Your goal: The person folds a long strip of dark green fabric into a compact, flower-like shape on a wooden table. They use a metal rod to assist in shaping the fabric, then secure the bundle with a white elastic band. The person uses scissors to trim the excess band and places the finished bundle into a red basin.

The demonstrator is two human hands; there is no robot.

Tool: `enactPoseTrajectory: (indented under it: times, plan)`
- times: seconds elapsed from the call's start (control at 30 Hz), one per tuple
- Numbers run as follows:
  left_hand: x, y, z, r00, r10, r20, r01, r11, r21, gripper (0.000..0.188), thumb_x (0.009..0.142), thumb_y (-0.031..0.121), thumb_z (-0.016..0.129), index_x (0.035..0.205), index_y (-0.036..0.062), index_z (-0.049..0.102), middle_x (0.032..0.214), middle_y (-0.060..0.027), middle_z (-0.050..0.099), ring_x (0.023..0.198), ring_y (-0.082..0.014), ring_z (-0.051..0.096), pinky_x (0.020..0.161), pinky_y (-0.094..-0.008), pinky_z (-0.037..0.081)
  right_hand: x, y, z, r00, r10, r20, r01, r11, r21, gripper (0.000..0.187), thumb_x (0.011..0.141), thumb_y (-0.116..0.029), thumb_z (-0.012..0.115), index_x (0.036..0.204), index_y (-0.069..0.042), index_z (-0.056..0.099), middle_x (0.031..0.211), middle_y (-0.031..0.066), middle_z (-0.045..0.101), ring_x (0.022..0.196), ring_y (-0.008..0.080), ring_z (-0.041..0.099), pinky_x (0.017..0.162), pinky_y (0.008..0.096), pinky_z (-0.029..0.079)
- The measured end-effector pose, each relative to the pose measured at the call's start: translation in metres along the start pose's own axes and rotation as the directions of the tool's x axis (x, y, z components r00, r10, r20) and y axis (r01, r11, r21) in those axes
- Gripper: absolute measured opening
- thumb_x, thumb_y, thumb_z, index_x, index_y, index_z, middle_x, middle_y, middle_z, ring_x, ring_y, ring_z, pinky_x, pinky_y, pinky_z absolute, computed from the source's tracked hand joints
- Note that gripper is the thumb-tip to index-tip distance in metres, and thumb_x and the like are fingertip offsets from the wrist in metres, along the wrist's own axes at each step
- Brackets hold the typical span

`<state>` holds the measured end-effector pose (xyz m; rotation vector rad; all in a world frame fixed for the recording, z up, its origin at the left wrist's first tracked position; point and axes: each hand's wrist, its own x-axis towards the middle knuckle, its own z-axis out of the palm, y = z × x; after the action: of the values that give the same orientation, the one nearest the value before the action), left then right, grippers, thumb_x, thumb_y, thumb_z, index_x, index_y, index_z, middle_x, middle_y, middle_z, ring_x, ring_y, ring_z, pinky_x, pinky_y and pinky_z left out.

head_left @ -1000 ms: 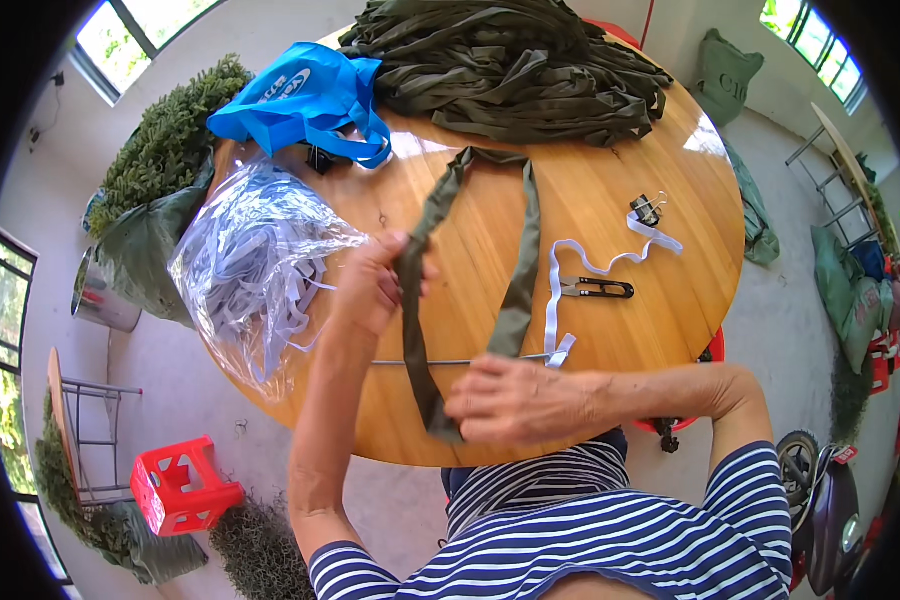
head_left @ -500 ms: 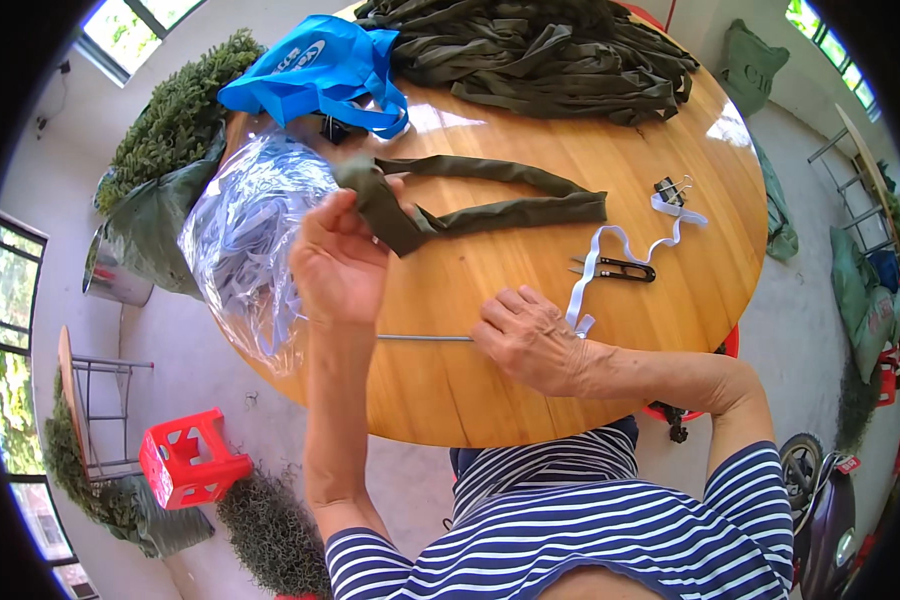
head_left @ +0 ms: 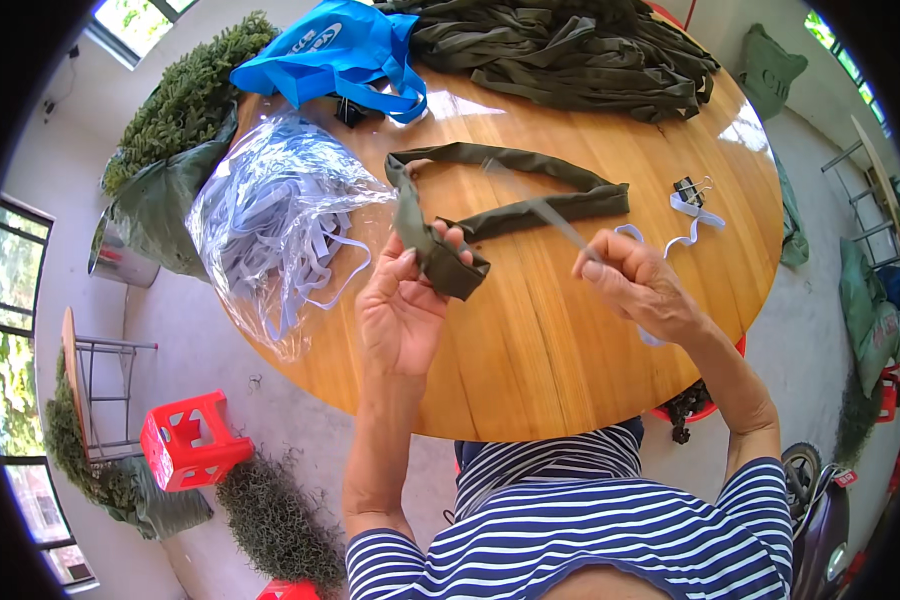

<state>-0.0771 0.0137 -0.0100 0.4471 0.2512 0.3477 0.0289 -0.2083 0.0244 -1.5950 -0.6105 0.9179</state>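
My left hand (head_left: 408, 310) is closed on one end of an olive-green fabric strip (head_left: 560, 208), whose folded end sticks out past the fingers. The rest of the strip lies in a long loop on the table. My right hand (head_left: 642, 285) grips a thin grey rod (head_left: 560, 222), raised and pointing up and left over the strip; it is blurred by motion. A white elastic band (head_left: 682, 236) runs from a black binder clip (head_left: 688, 192) toward my right hand, which partly covers it. Whether the elastic is fastened to the rod I cannot tell. The thread snips are hidden.
On the round wooden table (head_left: 530, 375), a clear plastic bag (head_left: 280, 215) of white elastic lies at left. A blue bag (head_left: 325, 60) and a heap of olive strips (head_left: 580, 55) are at the far side. A red stool (head_left: 192, 440) stands on the floor at left.
My right hand has lifted the rod off the table and moved right and up. My left hand has come down and right with the strip's end. The snips have become hidden.
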Motion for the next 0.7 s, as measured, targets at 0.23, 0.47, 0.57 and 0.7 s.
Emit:
enactPoseTrajectory:
  times: [0.23, 0.47, 0.57, 0.7]
  plan:
    - [-0.023, -0.045, -0.008, 0.988, -0.132, 0.082, 0.121, 0.985, 0.122, 0.024, 0.092, 0.017, 0.045, 0.104, -0.0031, 0.051, 0.095, -0.0137, 0.061, 0.089, -0.0248, 0.060, 0.081, -0.0398, 0.051, 0.035, -0.004, 0.031, 0.997, -0.072, -0.038, 0.075, 0.993, 0.093, 0.023, 0.084, -0.022, 0.060, 0.085, 0.001, 0.060, 0.066, -0.0022, 0.054, 0.057, 0.0036, 0.047, 0.051, 0.0193, 0.038]
    - [-0.041, -0.065, 0.001, 0.999, 0.042, 0.019, -0.046, 0.916, 0.399, 0.029, 0.095, 0.020, 0.041, 0.113, -0.0014, 0.048, 0.098, -0.0130, 0.062, 0.083, -0.0223, 0.064, 0.074, -0.0335, 0.054, 0.045, 0.006, 0.030, 0.998, -0.032, 0.052, 0.023, 0.985, 0.170, 0.024, 0.079, -0.021, 0.068, 0.080, 0.002, 0.061, 0.068, 0.0033, 0.060, 0.058, 0.0071, 0.055, 0.052, 0.0216, 0.045]
    - [-0.043, -0.067, 0.005, 0.998, 0.064, 0.017, -0.065, 0.892, 0.448, 0.031, 0.095, 0.020, 0.041, 0.115, -0.0017, 0.047, 0.098, -0.0121, 0.062, 0.083, -0.0206, 0.064, 0.073, -0.0315, 0.055, 0.043, 0.009, 0.027, 0.988, 0.009, 0.152, -0.027, 0.993, 0.116, 0.021, 0.080, -0.018, 0.066, 0.084, 0.002, 0.062, 0.070, 0.0021, 0.060, 0.062, 0.0056, 0.055, 0.055, 0.0196, 0.045]
    - [-0.046, -0.065, 0.006, 0.997, 0.030, 0.069, -0.061, 0.866, 0.497, 0.033, 0.094, 0.021, 0.042, 0.117, -0.0018, 0.047, 0.099, -0.0115, 0.061, 0.082, -0.0192, 0.064, 0.072, -0.0297, 0.055, 0.043, 0.012, 0.027, 0.984, -0.011, 0.180, -0.025, 0.980, 0.197, 0.018, 0.079, -0.016, 0.067, 0.081, 0.002, 0.062, 0.067, 0.0014, 0.059, 0.059, 0.0060, 0.054, 0.053, 0.0197, 0.044]
